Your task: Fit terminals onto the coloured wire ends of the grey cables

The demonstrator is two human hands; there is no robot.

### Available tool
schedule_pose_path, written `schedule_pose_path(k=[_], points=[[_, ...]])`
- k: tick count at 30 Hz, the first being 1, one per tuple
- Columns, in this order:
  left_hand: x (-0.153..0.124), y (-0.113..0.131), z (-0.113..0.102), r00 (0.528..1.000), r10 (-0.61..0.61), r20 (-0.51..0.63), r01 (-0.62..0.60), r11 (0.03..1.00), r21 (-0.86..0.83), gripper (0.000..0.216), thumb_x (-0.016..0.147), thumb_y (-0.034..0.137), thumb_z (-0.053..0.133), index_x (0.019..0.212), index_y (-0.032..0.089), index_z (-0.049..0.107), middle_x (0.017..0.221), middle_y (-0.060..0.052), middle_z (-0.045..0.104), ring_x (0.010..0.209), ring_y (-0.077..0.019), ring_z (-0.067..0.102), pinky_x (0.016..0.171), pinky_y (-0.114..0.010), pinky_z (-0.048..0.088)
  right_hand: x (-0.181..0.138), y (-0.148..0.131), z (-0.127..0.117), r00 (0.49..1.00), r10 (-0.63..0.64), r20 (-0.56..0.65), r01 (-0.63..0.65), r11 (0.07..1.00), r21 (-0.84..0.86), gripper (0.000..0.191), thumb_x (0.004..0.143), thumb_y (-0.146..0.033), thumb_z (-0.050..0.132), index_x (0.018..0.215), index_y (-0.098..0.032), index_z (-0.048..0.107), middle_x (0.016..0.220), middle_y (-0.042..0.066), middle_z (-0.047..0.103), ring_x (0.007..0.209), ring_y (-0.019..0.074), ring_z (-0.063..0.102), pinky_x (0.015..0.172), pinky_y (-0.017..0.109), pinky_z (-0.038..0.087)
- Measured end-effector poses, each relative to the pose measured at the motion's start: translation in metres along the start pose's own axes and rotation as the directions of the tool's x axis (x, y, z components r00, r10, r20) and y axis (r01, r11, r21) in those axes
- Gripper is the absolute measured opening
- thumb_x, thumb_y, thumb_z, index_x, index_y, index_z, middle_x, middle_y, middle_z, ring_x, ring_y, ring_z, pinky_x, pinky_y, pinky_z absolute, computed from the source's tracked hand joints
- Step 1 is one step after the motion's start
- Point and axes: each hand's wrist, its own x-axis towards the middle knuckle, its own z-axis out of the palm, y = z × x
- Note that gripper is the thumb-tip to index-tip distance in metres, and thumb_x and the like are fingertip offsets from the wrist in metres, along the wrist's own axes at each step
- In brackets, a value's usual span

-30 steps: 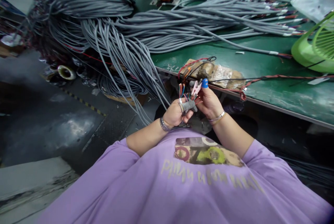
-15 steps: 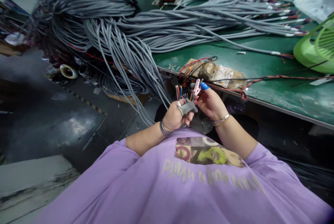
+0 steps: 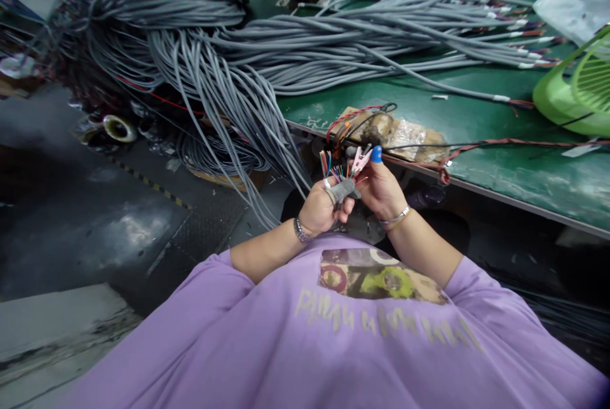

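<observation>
My left hand (image 3: 320, 207) is closed round the end of a grey cable, its thumb wrapped in grey tape (image 3: 342, 190). Thin coloured wires (image 3: 330, 167) fan up out of that fist. My right hand (image 3: 382, 188) is closed too, pinching a small pink clip-like tool (image 3: 359, 160) against those wires; its forefinger wears a blue fingertip cover (image 3: 376, 154). Both hands meet in front of my chest, just below the near edge of the green bench (image 3: 481, 167).
A big heap of grey cables (image 3: 200, 47) spills from the bench's left end toward the floor, with more laid across the back (image 3: 405, 28). A taped brown pad with red and black leads (image 3: 391, 129) lies at the bench edge. A green fan (image 3: 579, 88) stands right.
Hands stay together in the same spot; the right forefinger and pink tool shifted slightly against the wires. The view wobbled a little.
</observation>
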Motion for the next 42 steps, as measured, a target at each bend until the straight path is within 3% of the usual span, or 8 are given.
schedule_pose_path(k=[4, 16, 21, 25, 34, 42], points=[[0.000, -0.001, 0.000, 1.000, -0.021, -0.010, 0.021, 1.000, 0.016, 0.051, 0.066, 0.061, 0.077, 0.076, 0.017, 0.055, 0.048, 0.004, 0.056, 0.031, -0.0072, 0.045, 0.030, -0.019, 0.026, 0.003, 0.002, 0.000, 0.999, -0.011, -0.041, 0.012, 1.000, 0.025, 0.057, 0.066, -0.077, 0.072, 0.081, -0.023, 0.062, 0.074, 0.000, 0.065, 0.067, 0.0149, 0.057, 0.064, 0.029, 0.047], [-0.009, -0.008, -0.003, 0.999, -0.041, 0.017, 0.041, 0.999, 0.005, 0.055, 0.064, 0.066, 0.077, 0.078, 0.017, 0.055, 0.048, 0.004, 0.058, 0.031, -0.0077, 0.046, 0.030, -0.019, 0.032, -0.001, -0.001, -0.003, 0.996, 0.082, 0.039, -0.087, 0.982, 0.169, 0.054, 0.077, -0.077, 0.062, 0.083, -0.024, 0.065, 0.074, -0.001, 0.069, 0.063, 0.0126, 0.058, 0.058, 0.026, 0.045], [-0.013, -0.006, -0.004, 1.000, -0.008, 0.002, 0.008, 1.000, 0.019, 0.054, 0.066, 0.066, 0.075, 0.076, 0.017, 0.055, 0.048, 0.004, 0.057, 0.031, -0.0073, 0.045, 0.031, -0.018, 0.031, -0.004, -0.007, -0.003, 0.991, 0.105, 0.083, -0.119, 0.976, 0.184, 0.041, 0.081, -0.063, 0.068, 0.082, -0.023, 0.068, 0.074, -0.002, 0.070, 0.060, 0.0108, 0.056, 0.055, 0.024, 0.042], [-0.011, -0.004, -0.004, 1.000, 0.018, 0.005, -0.018, 0.999, 0.038, 0.049, 0.071, 0.062, 0.074, 0.079, 0.017, 0.056, 0.050, 0.004, 0.057, 0.032, -0.0064, 0.046, 0.032, -0.017, 0.029, -0.004, -0.008, -0.004, 0.996, 0.057, 0.067, -0.067, 0.985, 0.159, 0.030, 0.078, -0.049, 0.077, 0.085, -0.020, 0.071, 0.070, -0.002, 0.069, 0.058, 0.0094, 0.054, 0.052, 0.021, 0.041], [0.004, 0.000, -0.007, 1.000, 0.000, 0.020, 0.000, 1.000, -0.024, 0.052, 0.063, 0.059, 0.079, 0.082, 0.017, 0.057, 0.047, 0.005, 0.056, 0.031, -0.0074, 0.043, 0.030, -0.018, 0.030, 0.004, 0.000, -0.003, 0.996, 0.071, 0.060, -0.077, 0.991, 0.111, 0.052, 0.077, -0.071, 0.068, 0.078, -0.020, 0.065, 0.073, 0.001, 0.069, 0.053, 0.0098, 0.054, 0.051, 0.025, 0.043], [0.008, -0.003, -0.008, 0.998, -0.021, 0.057, 0.022, 0.999, -0.025, 0.051, 0.062, 0.060, 0.079, 0.075, 0.017, 0.055, 0.045, 0.004, 0.055, 0.030, -0.0076, 0.043, 0.029, -0.018, 0.028, 0.009, 0.001, 0.001, 0.997, 0.071, -0.004, -0.068, 0.977, 0.203, 0.047, 0.074, -0.065, 0.075, 0.075, -0.020, 0.062, 0.064, -0.003, 0.063, 0.052, 0.0092, 0.051, 0.051, 0.024, 0.041]])
